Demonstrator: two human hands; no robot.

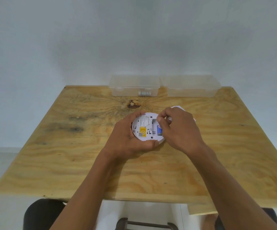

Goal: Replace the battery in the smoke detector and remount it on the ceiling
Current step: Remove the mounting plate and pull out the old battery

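The round white smoke detector (145, 130) lies back side up on the wooden table (84, 155), showing a yellow label and an open battery bay. My left hand (127, 138) grips its left rim and near edge. A blue battery (159, 130) sits at the right side of the bay. My right hand (175, 128) hovers over that side, its fingers pinched at the battery's far end. Behind my right hand a white round piece (177, 107) peeks out, mostly hidden.
Two clear plastic boxes stand at the table's far edge against the wall: the left box (134, 87) holds a small white battery-like item (144, 93), the right box (192, 87) looks empty. A dark knot (133, 104) marks the wood. A stool is below the near edge.
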